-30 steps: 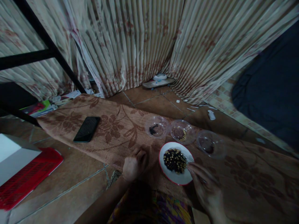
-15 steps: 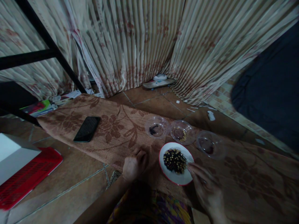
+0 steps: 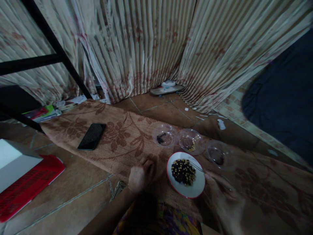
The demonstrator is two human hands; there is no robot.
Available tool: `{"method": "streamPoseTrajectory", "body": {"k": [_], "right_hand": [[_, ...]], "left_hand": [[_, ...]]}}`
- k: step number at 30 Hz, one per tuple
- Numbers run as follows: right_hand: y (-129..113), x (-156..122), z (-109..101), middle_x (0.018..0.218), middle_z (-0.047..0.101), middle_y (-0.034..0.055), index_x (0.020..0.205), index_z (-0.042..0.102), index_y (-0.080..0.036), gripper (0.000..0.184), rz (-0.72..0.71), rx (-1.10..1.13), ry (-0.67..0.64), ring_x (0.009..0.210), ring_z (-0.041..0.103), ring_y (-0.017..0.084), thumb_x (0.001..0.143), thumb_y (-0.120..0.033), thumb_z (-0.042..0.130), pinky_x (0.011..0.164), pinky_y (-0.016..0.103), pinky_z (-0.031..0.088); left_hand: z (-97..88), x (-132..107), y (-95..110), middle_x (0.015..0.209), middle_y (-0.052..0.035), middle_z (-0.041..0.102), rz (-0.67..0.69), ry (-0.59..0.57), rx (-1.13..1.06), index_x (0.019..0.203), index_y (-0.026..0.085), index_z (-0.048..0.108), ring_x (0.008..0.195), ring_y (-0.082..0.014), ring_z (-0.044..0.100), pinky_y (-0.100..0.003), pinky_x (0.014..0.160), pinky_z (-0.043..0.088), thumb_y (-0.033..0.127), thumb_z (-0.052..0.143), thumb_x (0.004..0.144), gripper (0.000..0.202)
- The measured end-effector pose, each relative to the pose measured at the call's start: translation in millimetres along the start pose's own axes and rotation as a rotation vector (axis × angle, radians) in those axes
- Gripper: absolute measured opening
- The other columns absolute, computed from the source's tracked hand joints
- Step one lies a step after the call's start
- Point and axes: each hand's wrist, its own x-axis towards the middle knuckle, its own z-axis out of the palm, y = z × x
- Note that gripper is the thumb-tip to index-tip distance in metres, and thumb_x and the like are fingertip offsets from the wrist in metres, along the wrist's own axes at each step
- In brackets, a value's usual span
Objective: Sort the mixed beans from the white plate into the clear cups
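Observation:
A white plate with a red rim (image 3: pixel 199 186) lies on the patterned cloth, bearing a heap of black and yellow beans or seeds (image 3: pixel 183 172). My right hand (image 3: pixel 223 199), slightly blurred, is closed on thin metal tweezers (image 3: pixel 198 167), whose tips reach over the heap's upper right. Curled into a loose fist, my left hand (image 3: pixel 141 174) rests on the cloth left of the plate, with nothing visible in it. Behind the plate stand clear plastic bowls: one with black bits (image 3: pixel 168 132), a second with yellow grains (image 3: pixel 189 133), a third with something dark (image 3: pixel 215 147).
A black phone (image 3: pixel 92 136) lies on the cloth-covered bench (image 3: pixel 122 130) at left. On the floor are a red crate (image 3: pixel 46 173) with a white box (image 3: pixel 17 163), and a skateboard (image 3: pixel 166 89). Curtains (image 3: pixel 146 49) hang behind; a dark cushion-like shape (image 3: pixel 283 98) stands at right.
My right hand and the tweezers have drawn back slightly to the right and down, showing more of the tweezers. My left hand stays in place. The view has shifted slightly.

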Motion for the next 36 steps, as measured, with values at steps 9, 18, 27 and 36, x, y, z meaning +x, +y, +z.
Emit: {"method": "streamPoseTrajectory", "body": {"k": [9,18,27,36], "right_hand": [[-63.6,51.3,84.0,0.089,0.079,0.0102,0.087,0.079,-0.017,0.024,0.074,0.279,0.014,0.08,0.074,0.023,0.078,-0.04,0.077,0.077,0.037,0.059],[-55.5,34.8,42.7,0.089,0.079,0.0094,0.085,0.079,-0.017,0.027,0.195,0.172,0.122,0.083,0.074,0.025,0.073,-0.041,0.08,0.078,0.038,0.058],[-30.4,5.0,-25.1,0.08,0.078,0.0093,0.077,0.078,-0.018,0.041,0.487,-0.028,0.185,0.077,0.072,0.028,0.056,-0.053,0.083,0.065,0.034,0.057],[-2.9,-16.1,-36.4,0.096,0.077,0.0083,0.083,0.08,-0.024,0.028,0.126,-0.119,-0.116,0.089,0.073,0.023,0.078,-0.05,0.072,0.075,0.031,0.06]], "left_hand": [[3.1,-0.8,-2.3,0.094,-0.0033,0.068,0.003,0.015,-0.008,0.091,0.022,0.066,0.077,-0.0133,0.067,-0.022,0.064,0.046,0.025,0.046,0.099,0.022],[2.3,-1.3,-2.9,0.095,-0.0022,0.069,0.004,0.027,-0.021,0.093,0.023,0.066,0.078,-0.0131,0.067,-0.022,0.064,0.046,0.027,0.047,0.099,0.021],[-0.9,0.2,-1.6,0.096,-0.0024,0.069,0.009,0.013,-0.027,0.093,0.022,0.067,0.078,-0.0126,0.066,-0.022,0.065,0.045,0.028,0.045,0.1,0.024],[-2.1,0.9,0.2,0.095,-0.0011,0.069,-0.016,0.016,0.016,0.094,0.023,0.067,0.074,-0.0126,0.066,-0.023,0.062,0.043,0.029,0.048,0.099,0.021]]}}
